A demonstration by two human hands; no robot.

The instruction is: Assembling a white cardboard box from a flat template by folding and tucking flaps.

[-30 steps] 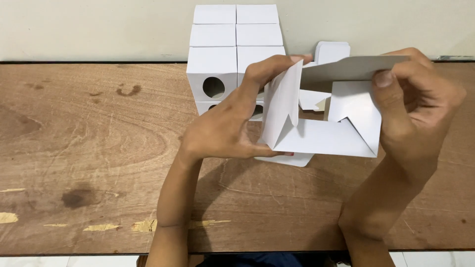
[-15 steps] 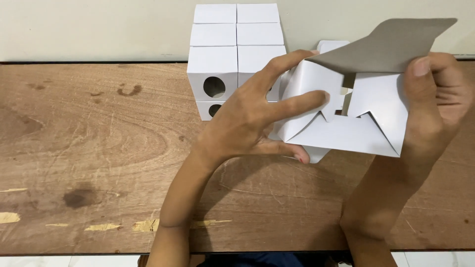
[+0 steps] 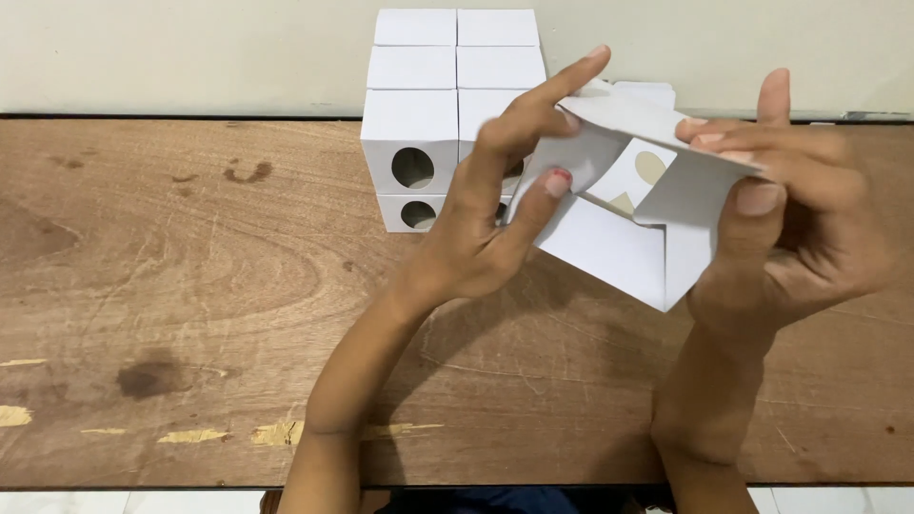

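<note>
A wooden table (image 3: 162,286) fills most of the view, its far edge running along a pale wall (image 3: 190,48) and its near edge crossing the bottom of the picture. The left half of the surface lies bare from far edge to near edge, marked only by dark stains and some yellowish scuffs near the near edge; the right half is overhung by the two forearms.

Against the middle of the far edge stands a stack of white boxes (image 3: 447,95), two wide and several high, the lower front faces each pierced by a round hole.

Just in front of that stack, raised above the table, is a half-folded white carton (image 3: 609,247), its flaps partly open so that an inner panel with a rounded cut-out shows. The left hand (image 3: 486,228) grips the carton's left side, thumb pressed on the front panel and index finger stretched along the top flap. The right hand (image 3: 790,219) pinches the carton's right edge and top flap, thumb in front, fingers curled over the flap, one finger standing upright.
</note>
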